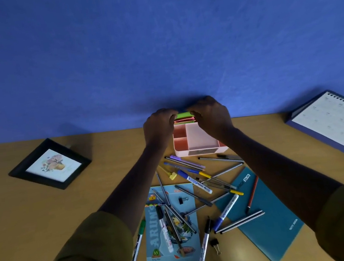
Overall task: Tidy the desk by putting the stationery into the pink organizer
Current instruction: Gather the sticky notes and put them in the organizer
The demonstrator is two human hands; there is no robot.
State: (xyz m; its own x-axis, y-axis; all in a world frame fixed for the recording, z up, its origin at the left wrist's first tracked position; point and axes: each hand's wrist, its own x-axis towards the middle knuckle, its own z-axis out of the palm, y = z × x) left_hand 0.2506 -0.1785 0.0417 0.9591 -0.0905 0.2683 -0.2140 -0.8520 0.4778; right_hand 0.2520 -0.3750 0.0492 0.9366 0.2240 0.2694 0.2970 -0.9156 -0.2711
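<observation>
The pink organizer (198, 141) stands at the back of the desk against the blue wall, with its open compartments facing up. A stack of green and pink sticky notes (184, 117) sits at its rear compartment. My left hand (159, 126) and my right hand (211, 115) grip the stack from either side, fingers curled over its ends. In front of the organizer lie several pens, pencils and markers (196, 181), scattered across the desk, two black binder clips (183, 200) and a yellow-topped pen (170, 174).
A light blue notebook (171, 227) and a teal notebook (266, 216) lie under the scattered pens. A black picture frame (49, 164) lies at the left. A spiral desk calendar (333, 122) stands at the back right.
</observation>
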